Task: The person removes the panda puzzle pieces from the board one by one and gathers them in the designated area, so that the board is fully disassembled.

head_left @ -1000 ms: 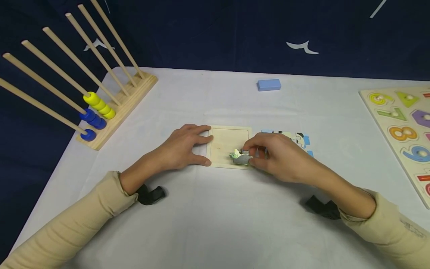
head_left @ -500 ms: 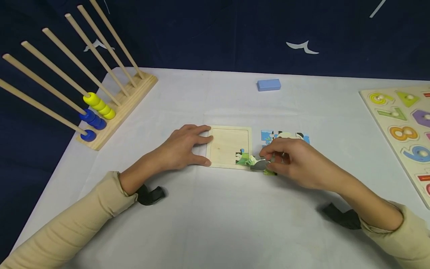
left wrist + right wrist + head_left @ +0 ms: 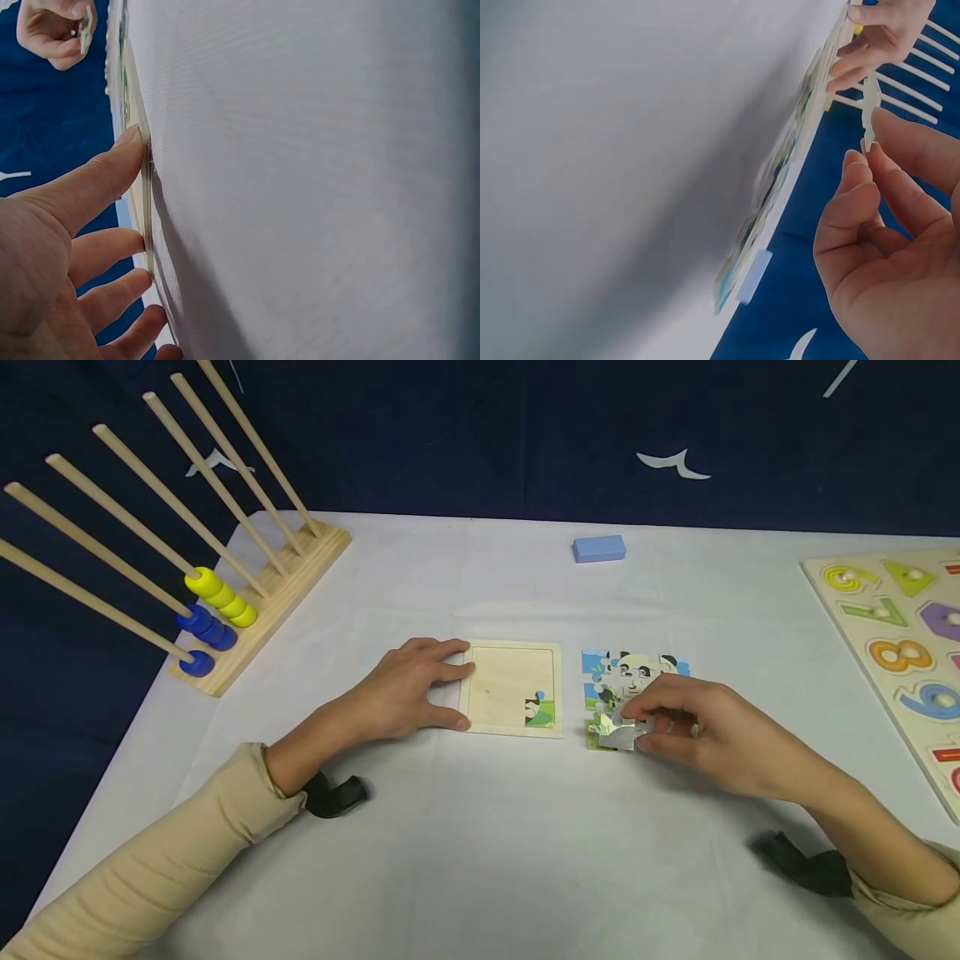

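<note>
My left hand [image 3: 408,689] rests against the left edge of a shallow wooden puzzle tray [image 3: 498,672], fingers spread and fairly straight. One green puzzle piece [image 3: 543,713] lies in the tray's lower right corner. Between thumb and fingers, my right hand [image 3: 712,735] pinches another puzzle piece [image 3: 617,732], its face catching glare. That piece is held over the lower part of a group of panda puzzle pieces [image 3: 597,662] right of the tray. The right hand covers part of the group. In the right wrist view the held piece [image 3: 871,105] appears edge-on, raised off the table.
A peg abacus [image 3: 281,597] with yellow and blue beads stands at the back left. Behind the panda pieces lies a blue block [image 3: 599,549]. A wooden number-and-shape board [image 3: 862,635] occupies the right side of the white-covered table [image 3: 465,852].
My right hand has moved right from above the tray to over the panda pieces, carrying the pinched puzzle piece. The green piece in the tray's corner is now uncovered. My left hand stays put.
</note>
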### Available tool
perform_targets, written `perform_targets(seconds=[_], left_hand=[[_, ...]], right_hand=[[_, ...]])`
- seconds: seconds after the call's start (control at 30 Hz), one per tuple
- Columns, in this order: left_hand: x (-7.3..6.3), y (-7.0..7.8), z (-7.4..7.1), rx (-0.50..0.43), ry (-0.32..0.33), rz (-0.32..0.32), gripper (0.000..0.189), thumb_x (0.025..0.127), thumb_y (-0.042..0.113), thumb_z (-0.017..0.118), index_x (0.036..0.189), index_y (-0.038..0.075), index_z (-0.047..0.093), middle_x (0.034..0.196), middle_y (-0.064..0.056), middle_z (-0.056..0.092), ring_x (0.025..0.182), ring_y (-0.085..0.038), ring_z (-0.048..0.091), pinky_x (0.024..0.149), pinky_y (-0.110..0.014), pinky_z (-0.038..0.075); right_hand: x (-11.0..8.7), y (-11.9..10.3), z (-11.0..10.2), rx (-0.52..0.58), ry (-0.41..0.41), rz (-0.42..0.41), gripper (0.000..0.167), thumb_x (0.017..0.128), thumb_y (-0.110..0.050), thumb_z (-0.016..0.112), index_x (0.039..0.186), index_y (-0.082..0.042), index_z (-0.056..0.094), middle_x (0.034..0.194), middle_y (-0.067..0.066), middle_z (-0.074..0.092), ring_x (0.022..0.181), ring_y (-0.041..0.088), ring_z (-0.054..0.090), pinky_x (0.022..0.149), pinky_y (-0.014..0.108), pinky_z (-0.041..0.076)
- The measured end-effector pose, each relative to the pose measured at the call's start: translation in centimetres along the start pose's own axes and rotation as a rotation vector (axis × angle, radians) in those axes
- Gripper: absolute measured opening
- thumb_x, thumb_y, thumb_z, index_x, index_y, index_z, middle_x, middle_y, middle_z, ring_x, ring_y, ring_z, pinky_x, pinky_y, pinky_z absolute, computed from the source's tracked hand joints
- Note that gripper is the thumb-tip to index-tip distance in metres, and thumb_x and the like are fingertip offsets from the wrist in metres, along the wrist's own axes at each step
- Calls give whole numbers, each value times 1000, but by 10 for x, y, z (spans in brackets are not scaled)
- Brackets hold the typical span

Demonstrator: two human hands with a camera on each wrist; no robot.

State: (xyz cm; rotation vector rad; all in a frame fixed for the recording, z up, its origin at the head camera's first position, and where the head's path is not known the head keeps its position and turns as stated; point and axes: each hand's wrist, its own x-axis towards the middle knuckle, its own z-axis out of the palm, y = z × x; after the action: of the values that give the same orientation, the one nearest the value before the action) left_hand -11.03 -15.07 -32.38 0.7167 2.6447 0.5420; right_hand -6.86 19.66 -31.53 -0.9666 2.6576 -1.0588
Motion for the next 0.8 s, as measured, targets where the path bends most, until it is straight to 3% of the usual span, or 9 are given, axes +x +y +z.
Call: perform_targets(seconds=[0.33, 0.8], left_hand=[[1, 0, 0, 0, -4, -2, 71, 81, 37, 82, 141, 10, 55, 156, -6, 36, 140, -33, 29, 108, -55, 26], [0, 0, 2, -9, 1, 7, 71, 82, 37, 81, 141, 9, 55, 156, -6, 36, 140, -32, 29, 108, -55, 26]], right_hand=[[-16, 13, -6, -19, 4, 19, 38, 73, 9, 81, 103, -12, 70, 95, -12, 62, 77, 6, 52, 64, 18, 42], [-19, 20, -7, -110, -33, 84, 36, 73, 7, 81, 103, -10, 70, 93, -9, 59, 76, 5, 49, 61, 20, 42]])
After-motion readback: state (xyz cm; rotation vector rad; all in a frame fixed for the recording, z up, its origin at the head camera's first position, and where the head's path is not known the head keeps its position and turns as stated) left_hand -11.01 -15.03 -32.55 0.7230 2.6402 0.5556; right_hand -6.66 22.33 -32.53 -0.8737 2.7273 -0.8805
